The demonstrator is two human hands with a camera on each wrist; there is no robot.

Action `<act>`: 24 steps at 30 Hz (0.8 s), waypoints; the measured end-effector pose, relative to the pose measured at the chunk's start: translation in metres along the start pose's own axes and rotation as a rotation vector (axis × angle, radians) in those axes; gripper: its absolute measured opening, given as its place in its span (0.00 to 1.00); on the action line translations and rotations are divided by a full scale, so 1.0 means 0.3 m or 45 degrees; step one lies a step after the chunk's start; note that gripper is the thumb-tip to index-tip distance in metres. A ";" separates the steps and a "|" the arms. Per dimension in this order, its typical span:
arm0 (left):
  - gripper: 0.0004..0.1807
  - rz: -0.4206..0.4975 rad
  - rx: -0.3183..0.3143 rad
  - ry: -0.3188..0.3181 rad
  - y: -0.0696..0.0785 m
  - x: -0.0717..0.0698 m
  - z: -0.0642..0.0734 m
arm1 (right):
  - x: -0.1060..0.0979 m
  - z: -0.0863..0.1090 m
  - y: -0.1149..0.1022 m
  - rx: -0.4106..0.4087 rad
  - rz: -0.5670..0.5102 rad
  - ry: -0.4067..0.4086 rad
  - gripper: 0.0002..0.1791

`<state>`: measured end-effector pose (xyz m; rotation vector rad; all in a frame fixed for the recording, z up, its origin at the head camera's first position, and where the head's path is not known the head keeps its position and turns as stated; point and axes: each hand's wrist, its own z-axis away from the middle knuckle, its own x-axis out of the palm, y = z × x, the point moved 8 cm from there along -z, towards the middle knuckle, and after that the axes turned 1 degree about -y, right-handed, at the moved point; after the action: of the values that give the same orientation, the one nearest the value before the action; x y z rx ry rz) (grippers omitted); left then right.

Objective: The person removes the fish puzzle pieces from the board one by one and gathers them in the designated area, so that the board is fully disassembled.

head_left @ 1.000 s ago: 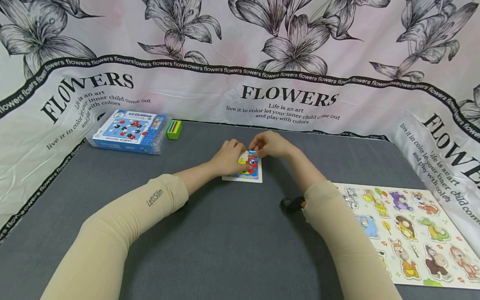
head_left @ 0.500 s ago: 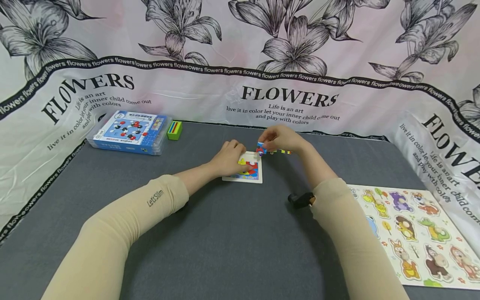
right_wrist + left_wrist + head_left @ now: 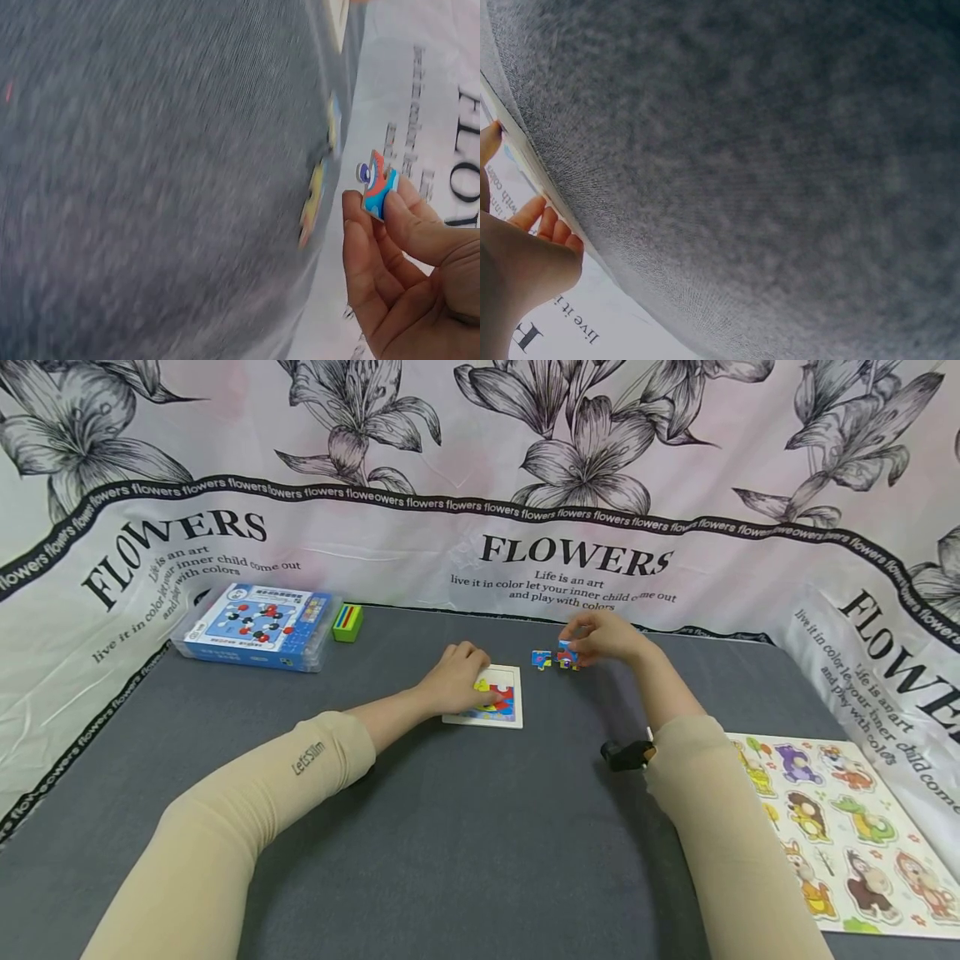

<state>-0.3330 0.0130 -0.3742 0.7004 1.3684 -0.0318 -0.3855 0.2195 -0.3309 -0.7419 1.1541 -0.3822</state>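
Note:
A small square jigsaw puzzle in a pale tray (image 3: 518, 697) lies on the grey cloth, with red, yellow and blue pieces in its lower part. My left hand (image 3: 454, 680) grips the tray from its left side, thumb over the pieces and fingers at the far edge. To the right, my right hand (image 3: 606, 637) pinches a blue and red puzzle piece (image 3: 379, 191) with an eye-like circle, between thumb and fingers. A loose blue piece (image 3: 541, 659) lies just right of the tray. More loose pieces (image 3: 313, 201) lie near the right hand, partly hidden in the head view.
A boxed molecular model set (image 3: 255, 627) stands back left beside a green block with coloured stripes (image 3: 348, 622). An animal picture board (image 3: 847, 835) lies at the right, partly under the right forearm. A flower-printed cloth (image 3: 420, 552) hangs behind the grey table.
My right hand has lifted a puzzle piece from the tray and carried it right, uncovering a loose piece on the cloth. The left hand stays on the tray.

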 end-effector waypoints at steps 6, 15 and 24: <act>0.35 -0.006 0.004 0.005 0.000 0.000 0.003 | -0.032 0.012 0.097 0.118 -0.026 0.002 0.17; 0.35 -0.016 0.004 0.003 -0.003 0.002 0.003 | -0.052 0.034 0.177 0.251 0.037 -0.015 0.18; 0.35 -0.007 0.002 0.002 -0.005 0.005 0.002 | -0.062 0.046 0.199 0.308 0.107 0.041 0.17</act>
<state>-0.3328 0.0123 -0.3762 0.6985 1.3719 -0.0367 -0.3854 0.2781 -0.3571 -0.4763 1.1415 -0.4550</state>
